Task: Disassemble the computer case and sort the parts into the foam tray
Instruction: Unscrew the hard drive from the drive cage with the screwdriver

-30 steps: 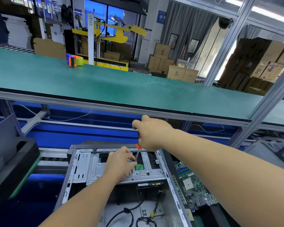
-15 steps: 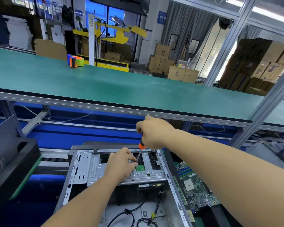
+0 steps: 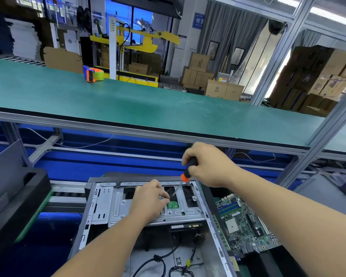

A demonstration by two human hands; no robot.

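Observation:
An open metal computer case [image 3: 100, 206] lies in front of me, its silver drive bracket [image 3: 120, 212] across the top. My right hand [image 3: 206, 164] grips a screwdriver [image 3: 185, 176] with a black and orange handle, its shaft slanting down-left into the bracket. My left hand [image 3: 148, 200] rests on the bracket, its fingertips pinched together at the screwdriver's tip, next to a small green board [image 3: 173, 204]. What the fingertips hold is hidden. Loose black cables [image 3: 160, 260] lie on the case floor.
A green motherboard [image 3: 246, 222] lies right of the case. A black panel [image 3: 14, 198] stands at the left. Above runs a long green shelf [image 3: 148, 104] with a tape dispenser [image 3: 93, 73] on it, framed by aluminium posts [image 3: 318, 144].
My right hand has risen a little and moved slightly right with the screwdriver, so more of the handle shows. My left hand stays at the same spot on the bracket.

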